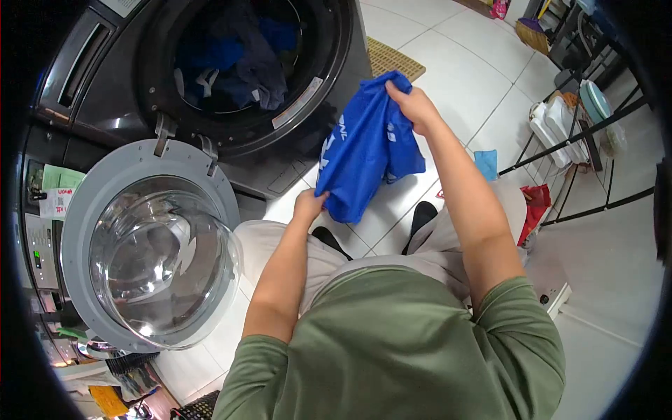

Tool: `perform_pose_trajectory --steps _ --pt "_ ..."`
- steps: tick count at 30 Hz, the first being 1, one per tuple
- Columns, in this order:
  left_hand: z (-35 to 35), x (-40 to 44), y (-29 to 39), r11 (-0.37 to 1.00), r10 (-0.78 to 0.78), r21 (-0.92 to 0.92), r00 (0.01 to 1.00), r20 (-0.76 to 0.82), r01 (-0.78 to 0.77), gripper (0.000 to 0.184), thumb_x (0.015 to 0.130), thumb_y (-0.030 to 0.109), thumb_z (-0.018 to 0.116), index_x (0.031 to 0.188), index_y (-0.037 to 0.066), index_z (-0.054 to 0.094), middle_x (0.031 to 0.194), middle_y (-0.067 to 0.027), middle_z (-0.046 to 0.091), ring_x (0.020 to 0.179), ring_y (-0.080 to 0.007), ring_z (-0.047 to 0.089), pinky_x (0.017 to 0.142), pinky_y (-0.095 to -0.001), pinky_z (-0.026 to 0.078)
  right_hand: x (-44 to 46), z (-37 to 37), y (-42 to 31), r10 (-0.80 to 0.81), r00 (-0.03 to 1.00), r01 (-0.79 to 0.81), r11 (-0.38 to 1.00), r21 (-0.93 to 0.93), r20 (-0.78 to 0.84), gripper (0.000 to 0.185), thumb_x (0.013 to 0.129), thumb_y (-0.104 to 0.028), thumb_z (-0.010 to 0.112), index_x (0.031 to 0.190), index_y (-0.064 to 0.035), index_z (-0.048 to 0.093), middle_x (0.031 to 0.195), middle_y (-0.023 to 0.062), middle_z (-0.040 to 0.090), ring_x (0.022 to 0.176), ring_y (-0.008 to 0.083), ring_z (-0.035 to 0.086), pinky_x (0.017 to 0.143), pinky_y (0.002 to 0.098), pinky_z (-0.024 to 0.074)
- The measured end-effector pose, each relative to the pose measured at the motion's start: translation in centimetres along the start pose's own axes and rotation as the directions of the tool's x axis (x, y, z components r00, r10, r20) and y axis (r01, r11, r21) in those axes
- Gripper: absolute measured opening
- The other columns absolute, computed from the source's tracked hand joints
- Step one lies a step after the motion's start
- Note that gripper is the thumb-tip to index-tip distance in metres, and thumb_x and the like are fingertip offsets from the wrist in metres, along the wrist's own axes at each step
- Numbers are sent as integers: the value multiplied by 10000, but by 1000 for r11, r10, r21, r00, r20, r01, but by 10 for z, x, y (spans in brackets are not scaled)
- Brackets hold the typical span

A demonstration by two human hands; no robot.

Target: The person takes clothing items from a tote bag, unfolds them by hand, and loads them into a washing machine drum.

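Observation:
Between my two hands hangs a blue cloth bag or garment (364, 150) with white lettering; its exact kind is hard to make out. My left hand (310, 206) pinches its lower left edge. Higher up, my right hand (413, 108) grips the top right part. To the left of the cloth is the front-loading washing machine (308, 164), its round opening facing me. Dark and blue clothes (252, 59) lie inside the drum. The machine's glass door (150, 245) is swung wide, left of my left arm.
A black wire rack (595, 129) with white containers (558, 129) stands at the right. A yellow mat (394, 59) lies beside the machine. Further back is a broom (533, 33). A light blue piece (486, 164) and a red packet (535, 210) are near my right leg.

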State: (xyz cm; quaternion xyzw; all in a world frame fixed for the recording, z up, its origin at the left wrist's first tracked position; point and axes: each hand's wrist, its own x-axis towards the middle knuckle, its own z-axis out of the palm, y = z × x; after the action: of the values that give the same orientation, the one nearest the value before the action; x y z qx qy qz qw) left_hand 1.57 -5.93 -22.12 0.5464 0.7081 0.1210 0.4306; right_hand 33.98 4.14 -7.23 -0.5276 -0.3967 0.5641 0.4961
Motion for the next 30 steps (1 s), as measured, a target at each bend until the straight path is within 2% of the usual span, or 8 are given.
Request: perform_pose_trajectory --steps 8,10,20,22,24,25,26,30 --pt "-134 -73 212 785 403 -111 639 -655 -609 279 832 76 552 1058 31 709 738 -108 671 687 -177 638 668 -313 505 -20 -31 -51 -121 991 132 945 -298 57 486 901 -440 658 1138 -15 669 974 102 712 854 174 657 766 325 523" --pt "-144 -55 231 805 575 222 630 -522 -551 278 867 116 560 1086 23 703 831 -104 701 794 -157 652 751 -284 503 -27 -14 -66 -236 971 236 899 -370 47 468 904 -434 657 1105 -11 682 909 90 711 843 161 652 745 330 523" --pt "-143 -138 361 453 742 -393 583 -331 -800 251 872 117 493 1037 10 649 931 -70 643 842 -159 574 779 -285 463 -49 66 -141 -793 552 834 531 -152 258 487 752 -164 692 1196 7 586 1034 163 680 971 225 656 842 344 506" --pt "-159 -145 366 282 816 -615 521 -250 -736 365 967 229 584 1256 10 540 1068 -69 628 931 -130 587 833 -264 480 -52 51 -182 -600 800 484 674 -557 -31 291 731 -144 672 981 5 678 796 126 703 726 210 659 702 370 522" --pt "-178 -132 346 322 760 -531 549 -348 -784 493 953 313 611 1377 105 469 1332 -72 492 1240 -213 453 1048 -411 319 -31 19 -204 -828 508 641 547 -538 -237 212 781 -121 657 952 2 680 783 110 694 637 195 629 598 353 503" --pt "-184 -116 326 331 726 -461 534 -434 -823 427 954 272 599 1328 78 524 1255 -83 570 1136 -198 545 964 -361 407 -21 -3 -221 -504 732 468 861 -200 -458 156 816 -111 649 929 -8 679 729 75 661 575 180 602 530 337 482" --pt "-185 -99 301 346 687 -389 513 -514 -854 370 955 232 588 1278 52 579 1179 -93 648 1032 -182 638 880 -312 494 -18 -2 -224 -677 593 784 609 120 -436 123 834 -111 640 915 -21 667 688 36 622 522 176 570 481 322 456" --pt "-178 -68 206 649 315 -566 856 -409 -509 357 956 224 594 1274 63 580 1241 -89 605 1037 -188 631 845 -303 501 32 -66 -226 -558 761 567 820 -79 -331 141 848 -94 610 953 -9 653 794 60 651 615 192 611 544 384 501"
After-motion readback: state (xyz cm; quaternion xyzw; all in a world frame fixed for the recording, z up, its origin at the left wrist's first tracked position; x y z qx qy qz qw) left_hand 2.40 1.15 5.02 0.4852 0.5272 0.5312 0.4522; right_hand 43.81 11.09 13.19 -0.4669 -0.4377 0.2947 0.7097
